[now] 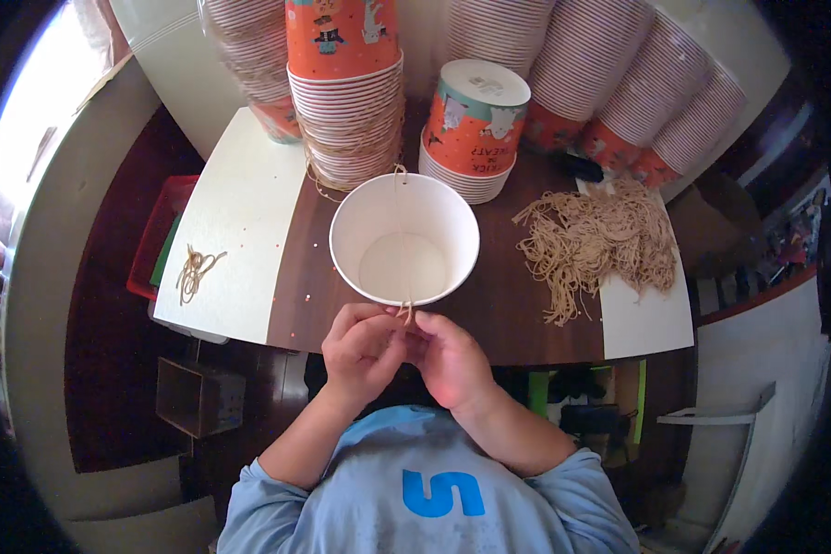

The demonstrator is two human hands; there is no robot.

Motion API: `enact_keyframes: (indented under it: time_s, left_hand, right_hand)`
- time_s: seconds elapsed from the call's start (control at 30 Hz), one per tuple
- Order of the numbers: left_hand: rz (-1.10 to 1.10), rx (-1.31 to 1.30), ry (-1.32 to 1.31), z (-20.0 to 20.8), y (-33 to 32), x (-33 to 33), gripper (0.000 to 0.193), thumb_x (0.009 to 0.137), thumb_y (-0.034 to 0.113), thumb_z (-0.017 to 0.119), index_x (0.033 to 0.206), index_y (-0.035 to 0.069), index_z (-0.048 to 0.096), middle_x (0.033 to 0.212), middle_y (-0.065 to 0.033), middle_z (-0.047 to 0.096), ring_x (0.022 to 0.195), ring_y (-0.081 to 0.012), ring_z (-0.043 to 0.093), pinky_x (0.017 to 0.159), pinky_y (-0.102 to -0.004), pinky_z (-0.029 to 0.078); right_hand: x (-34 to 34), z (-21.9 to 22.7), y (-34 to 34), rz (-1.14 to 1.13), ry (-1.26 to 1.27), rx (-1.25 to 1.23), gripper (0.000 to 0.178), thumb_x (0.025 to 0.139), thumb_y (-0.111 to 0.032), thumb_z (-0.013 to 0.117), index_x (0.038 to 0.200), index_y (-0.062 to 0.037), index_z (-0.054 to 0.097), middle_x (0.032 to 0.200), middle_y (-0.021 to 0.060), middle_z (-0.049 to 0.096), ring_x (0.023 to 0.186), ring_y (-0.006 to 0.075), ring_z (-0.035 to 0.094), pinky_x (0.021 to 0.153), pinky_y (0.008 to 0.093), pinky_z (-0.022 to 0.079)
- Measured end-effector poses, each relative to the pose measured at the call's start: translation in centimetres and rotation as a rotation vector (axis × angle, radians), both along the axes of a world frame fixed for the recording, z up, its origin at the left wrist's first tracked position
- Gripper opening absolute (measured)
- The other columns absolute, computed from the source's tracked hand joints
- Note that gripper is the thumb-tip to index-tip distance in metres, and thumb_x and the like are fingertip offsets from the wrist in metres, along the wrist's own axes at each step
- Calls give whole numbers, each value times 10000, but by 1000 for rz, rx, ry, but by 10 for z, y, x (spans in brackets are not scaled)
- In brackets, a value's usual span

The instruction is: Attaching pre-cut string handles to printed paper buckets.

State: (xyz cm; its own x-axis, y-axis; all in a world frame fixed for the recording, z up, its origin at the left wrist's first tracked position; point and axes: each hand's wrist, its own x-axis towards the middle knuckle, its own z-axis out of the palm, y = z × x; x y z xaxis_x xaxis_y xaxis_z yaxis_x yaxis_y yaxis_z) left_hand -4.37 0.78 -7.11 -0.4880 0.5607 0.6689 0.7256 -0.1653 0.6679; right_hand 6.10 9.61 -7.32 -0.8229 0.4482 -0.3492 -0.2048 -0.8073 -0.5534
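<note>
A white-lined paper bucket (404,235) stands upright on the brown part of the table, its open mouth toward me. Tan cord (408,316) comes through its near rim, and another bit of cord shows at a hole in the far rim. Both my hands meet at the near rim. My left hand (367,349) pinches the cord with bent fingers. From the other side, my right hand (452,355) closes on the same cord, thumb upward. Part of the cord is hidden between my fingers.
Orange printed buckets (346,42) stand in a tall nested stack behind, cords hanging round it. A shorter stack of upside-down buckets (474,134) is beside it. Wrapped bucket stacks (589,60) line the back. A cord heap (609,238) lies right; several loose cords (194,274) lie left.
</note>
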Motion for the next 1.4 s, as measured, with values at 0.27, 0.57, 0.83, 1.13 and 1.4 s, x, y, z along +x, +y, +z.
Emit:
enact_keyframes:
  time_s: [0.27,0.57,0.83,1.13,1.4]
  left_hand:
    - [-251,-7,-657,-1,-6,5,109,788,-32,625,883,-10,577,921,-85,618,818,-144,593,757,-257,467]
    - [-282,140,-899,-10,-4,0,75,834,-43,593,886,-12,548,917,-89,644,843,-118,610,766,-231,485]
    - [-231,147,-944,-4,1,7,81,835,-13,615,884,-5,551,879,-69,648,805,-101,609,740,-212,484]
    - [-283,140,-976,-2,0,7,171,823,-1,636,974,-30,561,897,-73,645,850,-118,613,792,-242,493]
    - [-382,-85,-1091,15,0,10,267,835,7,643,1087,-45,574,953,-91,653,847,-139,630,800,-301,530]
  right_hand:
    - [-6,4,5,-14,-31,31,180,861,-203,591,972,-75,652,912,24,657,830,115,596,770,274,458]
    - [2,-1,16,-9,-157,310,183,826,-156,617,964,-41,655,939,33,657,845,142,600,784,273,451]
    - [17,12,15,-410,-350,1717,194,734,-64,704,917,-75,642,839,39,628,713,146,580,678,275,451]
    - [8,20,27,-383,-155,2077,202,677,-63,725,862,-90,647,799,20,570,697,202,545,639,338,399]
    - [8,26,34,-353,-126,2252,120,723,-101,651,841,-82,638,791,12,527,665,185,498,637,347,392]
